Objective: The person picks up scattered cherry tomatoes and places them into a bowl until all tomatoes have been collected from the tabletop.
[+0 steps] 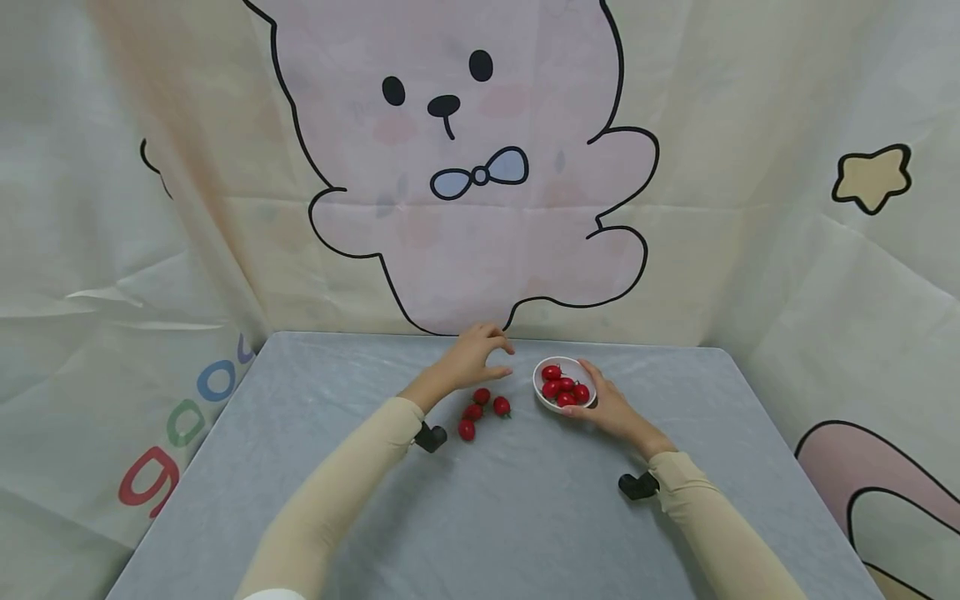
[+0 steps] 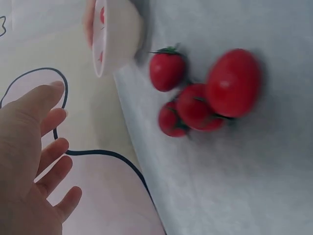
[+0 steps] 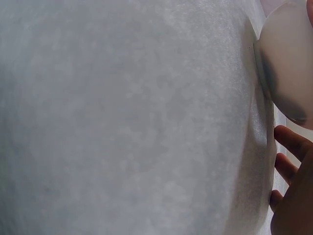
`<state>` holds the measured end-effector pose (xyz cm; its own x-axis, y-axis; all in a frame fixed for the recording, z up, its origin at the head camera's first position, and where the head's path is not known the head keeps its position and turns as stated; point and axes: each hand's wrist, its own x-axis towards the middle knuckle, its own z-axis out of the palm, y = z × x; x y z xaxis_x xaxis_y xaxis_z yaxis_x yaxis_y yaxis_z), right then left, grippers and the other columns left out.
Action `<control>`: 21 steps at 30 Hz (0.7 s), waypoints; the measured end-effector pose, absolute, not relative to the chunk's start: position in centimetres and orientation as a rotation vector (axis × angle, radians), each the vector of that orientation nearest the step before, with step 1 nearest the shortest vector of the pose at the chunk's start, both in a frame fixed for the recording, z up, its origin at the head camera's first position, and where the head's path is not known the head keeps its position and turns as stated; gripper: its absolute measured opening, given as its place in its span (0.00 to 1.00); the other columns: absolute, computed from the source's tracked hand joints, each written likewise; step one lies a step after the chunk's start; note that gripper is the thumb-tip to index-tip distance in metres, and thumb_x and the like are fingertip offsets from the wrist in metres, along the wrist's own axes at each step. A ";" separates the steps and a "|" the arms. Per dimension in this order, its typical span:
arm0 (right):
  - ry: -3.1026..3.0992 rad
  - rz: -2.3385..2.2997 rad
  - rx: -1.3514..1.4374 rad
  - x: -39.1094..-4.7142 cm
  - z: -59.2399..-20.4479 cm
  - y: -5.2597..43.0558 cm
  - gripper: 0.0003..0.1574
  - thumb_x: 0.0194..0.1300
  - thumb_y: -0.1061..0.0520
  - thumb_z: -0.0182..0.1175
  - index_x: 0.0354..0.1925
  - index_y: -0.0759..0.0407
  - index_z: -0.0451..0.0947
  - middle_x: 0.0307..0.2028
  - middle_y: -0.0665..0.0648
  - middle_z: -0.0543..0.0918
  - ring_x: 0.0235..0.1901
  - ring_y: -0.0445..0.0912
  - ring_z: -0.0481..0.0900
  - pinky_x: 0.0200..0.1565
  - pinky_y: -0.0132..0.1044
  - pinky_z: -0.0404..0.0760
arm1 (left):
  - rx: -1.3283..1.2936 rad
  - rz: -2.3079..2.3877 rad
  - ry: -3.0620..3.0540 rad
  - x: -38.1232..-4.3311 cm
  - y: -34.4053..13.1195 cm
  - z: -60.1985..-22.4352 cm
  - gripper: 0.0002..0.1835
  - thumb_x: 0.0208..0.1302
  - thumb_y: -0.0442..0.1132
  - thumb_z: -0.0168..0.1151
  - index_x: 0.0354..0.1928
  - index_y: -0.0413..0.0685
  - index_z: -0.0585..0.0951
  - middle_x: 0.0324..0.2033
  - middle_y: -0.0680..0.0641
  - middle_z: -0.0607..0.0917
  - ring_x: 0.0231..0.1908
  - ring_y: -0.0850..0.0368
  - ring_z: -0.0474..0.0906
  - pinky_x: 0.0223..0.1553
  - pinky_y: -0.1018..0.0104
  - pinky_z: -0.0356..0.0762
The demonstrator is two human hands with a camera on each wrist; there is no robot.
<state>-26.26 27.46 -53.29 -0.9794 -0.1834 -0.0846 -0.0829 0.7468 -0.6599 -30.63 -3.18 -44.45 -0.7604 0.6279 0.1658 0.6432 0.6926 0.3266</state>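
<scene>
Several red cherry tomatoes [image 1: 473,412] lie in a loose cluster on the table, some with green stems. Above and behind them hovers my left hand [image 1: 471,360], fingers loosely bent and apart, with nothing between them. In the left wrist view the left hand [image 2: 29,152] is at the left, clear of the tomatoes [image 2: 234,83]. To the right stands a small white bowl [image 1: 538,392] with several more cherry tomatoes [image 1: 566,385] in it. My right hand [image 1: 611,410] grips the bowl's right side between thumb and fingers. The right wrist view shows the bowl [image 3: 291,58] only in part.
A light blue-grey cloth covers the table [image 1: 510,517]. A cream curtain [image 1: 720,208] printed with a cartoon bear hangs right behind the table's far edge, and more printed fabric [image 1: 862,333] hangs at both sides. Each wrist carries a small black camera [image 1: 639,485].
</scene>
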 end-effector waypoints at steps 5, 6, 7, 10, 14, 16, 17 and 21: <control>2.806 -1.040 -0.219 -26.4 -53.5 27.5 0.69 0.53 0.31 0.69 0.79 0.45 0.39 0.73 0.67 0.59 0.72 0.67 0.58 0.66 0.72 0.59 | -1.070 -0.598 -2.853 -29.1 -5.3 -45.2 0.17 0.64 0.52 0.67 0.52 0.58 0.83 0.58 0.49 0.77 0.63 0.50 0.69 0.65 0.52 0.69; 2.807 -1.038 -0.219 -26.4 -53.5 27.5 0.69 0.54 0.31 0.69 0.79 0.45 0.39 0.73 0.67 0.58 0.72 0.67 0.58 0.66 0.72 0.59 | -1.071 -0.610 -2.852 -28.8 -5.7 -45.4 0.17 0.64 0.52 0.67 0.52 0.57 0.83 0.58 0.49 0.77 0.62 0.50 0.69 0.65 0.51 0.69; 2.805 -1.045 -0.212 -26.4 -53.5 27.5 0.69 0.53 0.31 0.70 0.79 0.44 0.39 0.74 0.67 0.58 0.72 0.67 0.57 0.66 0.72 0.59 | -1.075 -0.622 -2.852 -28.5 -6.0 -45.7 0.17 0.64 0.52 0.67 0.52 0.56 0.83 0.58 0.48 0.77 0.62 0.49 0.69 0.65 0.50 0.69; 2.811 -1.054 -0.222 -26.3 -53.4 27.6 0.69 0.53 0.31 0.70 0.79 0.44 0.40 0.74 0.66 0.58 0.72 0.67 0.57 0.65 0.72 0.59 | -1.083 -0.662 -2.864 -27.5 -7.1 -46.5 0.18 0.64 0.52 0.67 0.53 0.54 0.83 0.59 0.47 0.77 0.62 0.47 0.69 0.66 0.48 0.67; 2.811 -1.068 -0.232 -26.2 -53.3 27.6 0.69 0.53 0.32 0.70 0.79 0.45 0.40 0.74 0.66 0.58 0.72 0.66 0.57 0.65 0.72 0.60 | -1.088 -0.705 -2.882 -26.4 -8.2 -47.9 0.19 0.63 0.52 0.68 0.52 0.53 0.83 0.60 0.47 0.77 0.63 0.47 0.69 0.66 0.48 0.68; 2.808 -1.068 -0.232 -26.2 -53.4 27.6 0.69 0.54 0.32 0.70 0.79 0.45 0.40 0.74 0.66 0.58 0.72 0.66 0.57 0.66 0.72 0.60 | -1.087 -0.712 -2.889 -25.9 -8.7 -48.6 0.18 0.62 0.52 0.69 0.51 0.54 0.84 0.59 0.47 0.77 0.62 0.48 0.70 0.65 0.48 0.69; 2.806 -1.071 -0.230 -26.2 -53.4 27.6 0.69 0.54 0.32 0.70 0.79 0.45 0.40 0.74 0.66 0.58 0.72 0.66 0.57 0.66 0.72 0.60 | -1.087 -0.711 -2.896 -25.7 -9.0 -49.0 0.18 0.62 0.52 0.69 0.51 0.55 0.84 0.59 0.47 0.77 0.62 0.48 0.70 0.65 0.49 0.69; 2.797 -1.065 -0.217 -26.2 -53.5 27.6 0.69 0.54 0.32 0.69 0.79 0.45 0.40 0.74 0.66 0.57 0.72 0.67 0.56 0.66 0.72 0.59 | -1.099 -0.697 -2.907 -25.0 -9.7 -50.4 0.17 0.61 0.52 0.69 0.51 0.57 0.84 0.59 0.49 0.78 0.60 0.50 0.71 0.64 0.51 0.70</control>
